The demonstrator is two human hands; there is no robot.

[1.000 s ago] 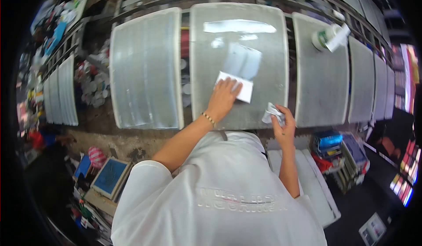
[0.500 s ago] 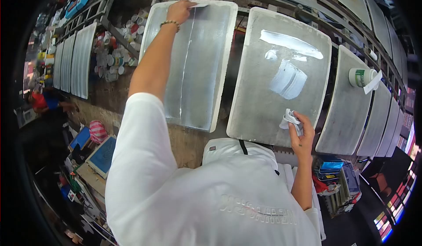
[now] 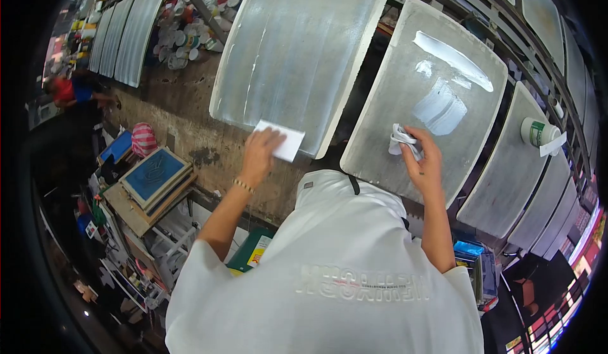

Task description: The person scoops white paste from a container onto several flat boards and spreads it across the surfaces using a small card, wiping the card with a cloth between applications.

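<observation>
- Cluttered workshop space surrounds a stained brown surface (image 3: 183, 123), with a heap of assorted plastic tubs (image 3: 183, 40) at the far left.
- Two grey rectangular panels with rounded corners and pale, rough rims lie side by side in front of the person: the left panel (image 3: 310, 50) and the right panel (image 3: 380, 126).
- Lengthwise bluish-white streaks give the left panel a thinly coated look, and one fine white ridge (image 3: 253, 69) runs down it.
- Thick, glossy white paste (image 3: 453, 61) forms a long bar on the right panel's far part; below it sit small dabs and a squarish, ridged bluish-white smear (image 3: 441, 107).
- One flat white rectangular card (image 3: 289, 144), smooth and clean-edged, is gripped in the left hand (image 3: 258, 156) at the left panel's near edge; whether it touches is unclear.
- Fingers of the right hand (image 3: 423, 159) pinch a crumpled, folded white cloth (image 3: 399, 140) over the right panel.
- Beyond, a white plastic tub with a green label (image 3: 535, 131) rests on the next grey panel (image 3: 506, 177).
</observation>
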